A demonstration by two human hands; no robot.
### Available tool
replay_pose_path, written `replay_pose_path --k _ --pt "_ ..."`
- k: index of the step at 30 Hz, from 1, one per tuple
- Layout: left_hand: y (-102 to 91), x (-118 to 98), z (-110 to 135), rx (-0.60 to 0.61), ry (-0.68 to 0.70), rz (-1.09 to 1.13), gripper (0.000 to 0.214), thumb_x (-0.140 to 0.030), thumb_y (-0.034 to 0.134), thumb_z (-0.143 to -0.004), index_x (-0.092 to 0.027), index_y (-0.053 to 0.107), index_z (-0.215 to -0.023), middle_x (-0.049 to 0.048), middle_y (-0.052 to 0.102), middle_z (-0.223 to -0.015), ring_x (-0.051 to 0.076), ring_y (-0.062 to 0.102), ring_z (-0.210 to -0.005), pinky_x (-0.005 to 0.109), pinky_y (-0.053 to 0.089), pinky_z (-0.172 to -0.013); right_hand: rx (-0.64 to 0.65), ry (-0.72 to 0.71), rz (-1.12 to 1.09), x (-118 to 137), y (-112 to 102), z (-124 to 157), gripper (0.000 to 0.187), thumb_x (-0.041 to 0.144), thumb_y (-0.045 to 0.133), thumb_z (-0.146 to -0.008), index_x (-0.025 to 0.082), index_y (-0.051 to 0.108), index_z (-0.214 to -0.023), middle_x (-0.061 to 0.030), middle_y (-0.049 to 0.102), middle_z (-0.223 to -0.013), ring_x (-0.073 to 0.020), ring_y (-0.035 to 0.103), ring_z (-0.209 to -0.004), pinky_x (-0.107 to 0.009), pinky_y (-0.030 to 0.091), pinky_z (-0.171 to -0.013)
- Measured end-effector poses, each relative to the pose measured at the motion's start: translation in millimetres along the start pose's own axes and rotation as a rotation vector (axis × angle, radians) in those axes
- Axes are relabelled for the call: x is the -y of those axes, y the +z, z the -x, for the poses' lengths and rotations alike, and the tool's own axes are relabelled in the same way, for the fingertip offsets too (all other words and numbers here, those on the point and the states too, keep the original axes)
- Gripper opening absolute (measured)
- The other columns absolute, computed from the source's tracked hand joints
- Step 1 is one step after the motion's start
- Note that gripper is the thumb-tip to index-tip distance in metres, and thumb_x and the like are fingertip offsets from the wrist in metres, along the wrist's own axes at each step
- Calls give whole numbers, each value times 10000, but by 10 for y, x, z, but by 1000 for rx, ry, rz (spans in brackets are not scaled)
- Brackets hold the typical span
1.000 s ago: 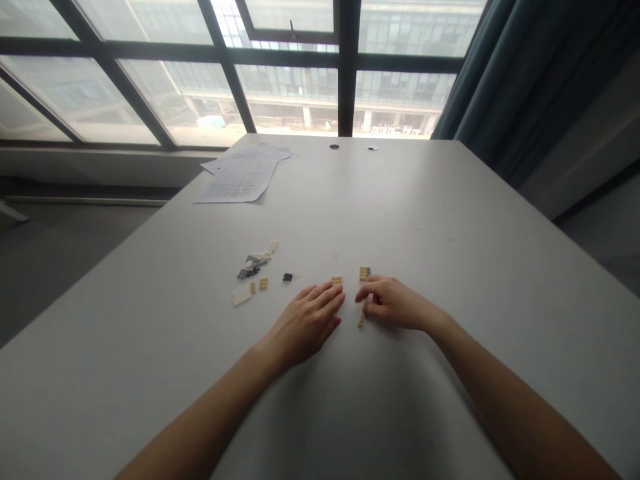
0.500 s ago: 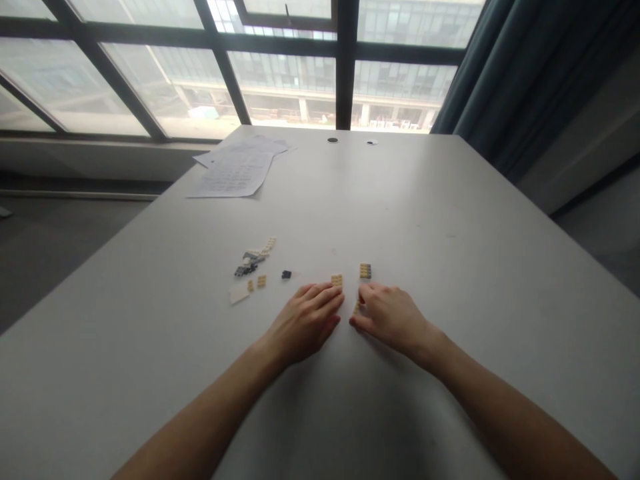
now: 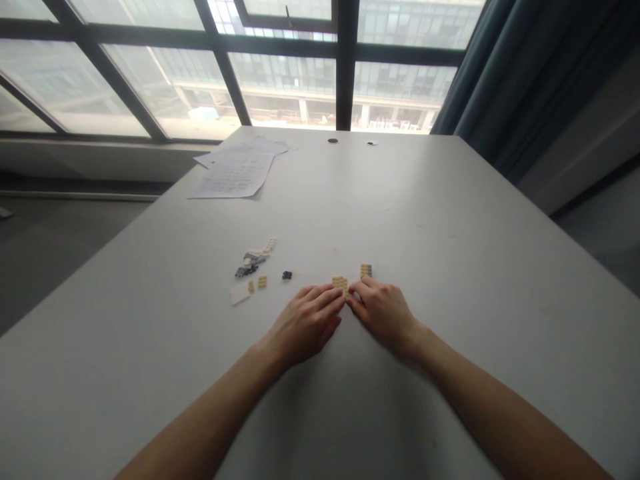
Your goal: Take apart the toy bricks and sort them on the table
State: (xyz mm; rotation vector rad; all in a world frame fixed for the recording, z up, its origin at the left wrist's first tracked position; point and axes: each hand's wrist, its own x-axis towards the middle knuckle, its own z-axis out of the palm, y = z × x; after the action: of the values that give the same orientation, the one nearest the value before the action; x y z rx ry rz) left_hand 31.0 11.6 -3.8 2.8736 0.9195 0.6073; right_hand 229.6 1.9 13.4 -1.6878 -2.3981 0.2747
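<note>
My left hand (image 3: 313, 317) lies on the table with its fingers together, its fingertips on the near side of a tan studded toy brick plate (image 3: 338, 281) and covering part of it. My right hand (image 3: 383, 308) pinches a narrow tan brick strip (image 3: 345, 285) between thumb and fingers, against the plate's right edge. Whether the two pieces are joined I cannot tell. Just beyond my right hand lies a tan and grey brick piece (image 3: 366, 270), its near end partly hidden by my fingers.
Left of my hands lie a small black piece (image 3: 287, 275), two small tan pieces (image 3: 263, 281), a white flat plate (image 3: 240, 294) and a heap of grey and white pieces (image 3: 253, 260). Printed papers (image 3: 235, 175) lie at the table's far left, near the window.
My right hand has moved forward and left, bringing the tan strip from the near right up against the plate. My left hand has stayed nearly still.
</note>
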Motion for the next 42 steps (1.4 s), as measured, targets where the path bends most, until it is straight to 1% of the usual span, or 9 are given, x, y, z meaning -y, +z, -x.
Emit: replay_pose_path --k 6,9,12,15,19,27,30,38,42 --pt "14 -3 6 15 -3 7 362 -211 479 -899 -175 547 -1252 108 604 -1272 259 536 -1190 425 434 -998 -44 -3 -29 -6 82 2 251 343 426 -972 222 644 -944 -44 663 -922 -162 630 -763 -254 392 -653" --pt "0 11 11 -21 -36 4 343 -218 486 -898 -166 548 -1232 115 595 -1271 254 534 -1178 415 435 -990 -74 -4 -52 -15 112 6 239 342 446 -961 218 644 -1009 -53 660 -962 -166 630 -798 -254 409 -687" --pt "-17 48 18 -75 -85 -11 262 -218 499 -896 -180 599 -1135 105 642 -1161 240 573 -1084 404 453 -939 -124 -28 -83 -24 144 15 240 325 471 -948 214 638 -1082 -60 654 -994 -169 626 -842 -251 418 -721" --pt "-22 82 23 -84 -58 -19 220 -209 511 -891 -197 632 -1075 86 676 -1055 221 596 -1004 388 460 -895 -143 -94 -100 -24 163 25 242 306 473 -945 228 647 -1094 -55 645 -984 -157 615 -838 -239 413 -715" --pt "-10 92 22 -70 -39 -35 232 -210 499 -901 -188 629 -1093 85 682 -1064 222 592 -1012 385 452 -889 -125 -151 -98 -6 155 32 242 286 453 -955 245 660 -1074 -43 634 -967 -141 601 -823 -222 400 -694" --pt "-9 77 14 -62 -53 -30 252 -200 502 -896 -181 623 -1116 87 679 -1080 226 597 -1022 385 453 -900 -124 -151 -110 -15 161 29 262 290 443 -958 245 651 -1110 -44 638 -981 -143 607 -837 -223 409 -709" --pt "-17 73 13 -70 -56 -44 261 -207 502 -898 -175 612 -1133 92 672 -1095 228 595 -1013 385 456 -897 -163 -143 -139 -35 184 35 259 288 465 -947 236 641 -1129 -50 643 -1000 -151 616 -856 -228 420 -728" --pt "-23 73 1 -42 -1 -82 286 -237 508 -908 -196 606 -1174 80 646 -1177 234 569 -1075 396 446 -915 -234 -111 -128 -73 244 22 237 300 472 -949 214 692 -943 -34 650 -909 -138 615 -775 -232 414 -698" --pt "-21 74 -8 -20 -3 -85 285 -240 506 -910 -204 610 -1173 77 648 -1178 232 571 -1076 394 444 -917 -242 -111 -114 -74 258 8 212 292 489 -942 226 690 -953 -26 651 -905 -137 615 -762 -235 410 -675"
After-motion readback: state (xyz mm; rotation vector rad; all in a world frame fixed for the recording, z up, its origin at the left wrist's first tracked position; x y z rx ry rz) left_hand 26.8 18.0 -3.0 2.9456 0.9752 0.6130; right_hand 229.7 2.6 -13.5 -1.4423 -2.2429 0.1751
